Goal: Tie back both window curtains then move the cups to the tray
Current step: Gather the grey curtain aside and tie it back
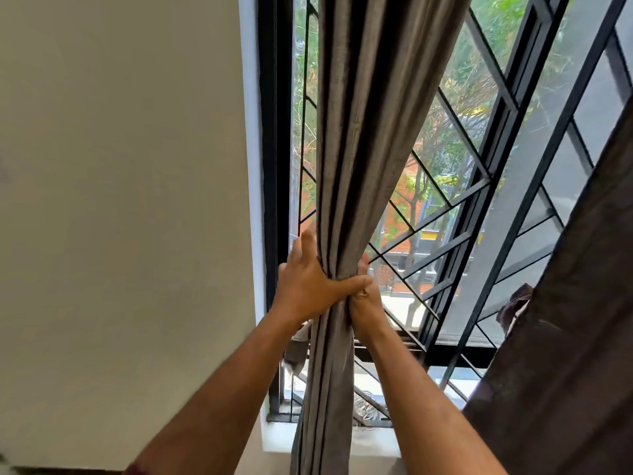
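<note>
The left curtain (359, 132) is grey-brown and gathered into a narrow bundle in front of the window. My left hand (308, 282) wraps it from the left, thumb across the front. From the right side my right hand (364, 299) clasps the same bundle, its fingers behind the fabric. Both hands squeeze the cloth at one height. The right curtain (565, 337) hangs dark along the right edge. A strip of fabric (515, 305) dangles beside the right curtain. No cups or tray are in view.
A black window frame (274, 166) with a diagonal metal grille (455, 200) stands behind the curtains. A plain cream wall (120, 200) fills the left half. The white window sill (373, 443) lies below the bundle.
</note>
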`<control>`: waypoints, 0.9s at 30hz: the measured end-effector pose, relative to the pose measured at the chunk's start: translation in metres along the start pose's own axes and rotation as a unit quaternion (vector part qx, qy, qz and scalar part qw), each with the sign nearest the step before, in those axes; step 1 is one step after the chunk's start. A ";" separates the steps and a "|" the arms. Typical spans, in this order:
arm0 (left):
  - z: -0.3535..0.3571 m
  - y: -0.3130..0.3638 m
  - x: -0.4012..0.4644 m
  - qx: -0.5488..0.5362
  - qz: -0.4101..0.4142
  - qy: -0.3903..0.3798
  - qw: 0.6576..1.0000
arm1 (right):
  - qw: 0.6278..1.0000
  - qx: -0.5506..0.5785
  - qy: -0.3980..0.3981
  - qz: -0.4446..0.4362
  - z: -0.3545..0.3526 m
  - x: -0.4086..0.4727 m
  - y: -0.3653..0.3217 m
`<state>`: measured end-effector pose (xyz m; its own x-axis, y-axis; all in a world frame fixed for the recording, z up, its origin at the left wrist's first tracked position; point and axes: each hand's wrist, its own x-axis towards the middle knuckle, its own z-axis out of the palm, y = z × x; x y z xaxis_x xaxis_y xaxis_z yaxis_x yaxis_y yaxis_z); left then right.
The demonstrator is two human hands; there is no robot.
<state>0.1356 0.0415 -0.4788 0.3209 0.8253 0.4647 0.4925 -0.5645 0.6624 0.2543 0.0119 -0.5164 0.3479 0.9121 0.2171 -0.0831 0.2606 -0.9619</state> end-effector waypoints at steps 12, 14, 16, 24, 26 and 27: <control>-0.001 0.003 0.015 -0.146 -0.003 -0.182 0.972 | 0.976 -0.110 -0.103 0.157 -0.028 -0.026 0.022; -0.003 0.006 0.014 -0.138 0.014 -0.216 0.967 | 0.962 -0.100 -0.129 0.221 -0.033 -0.025 0.023; -0.005 0.006 0.014 -0.126 0.028 -0.243 0.961 | 0.935 -0.203 -0.148 0.250 -0.032 -0.023 0.026; -0.014 -0.007 0.024 -0.121 0.004 -0.232 0.965 | 0.711 -0.693 -0.089 0.078 -0.004 -0.070 -0.001; -0.011 -0.007 0.025 -0.124 -0.011 -0.227 0.966 | 0.838 -0.501 -0.154 0.152 0.012 -0.092 0.005; -0.009 -0.007 0.025 -0.126 -0.013 -0.225 0.966 | 0.892 -0.362 -0.164 0.216 0.022 -0.095 0.011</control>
<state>0.1330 0.0660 -0.4665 0.6589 0.7301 0.1811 0.3108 -0.4835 0.8183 0.1996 -0.0651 -0.5435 0.1275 0.9522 -0.2776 0.5222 -0.3024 -0.7974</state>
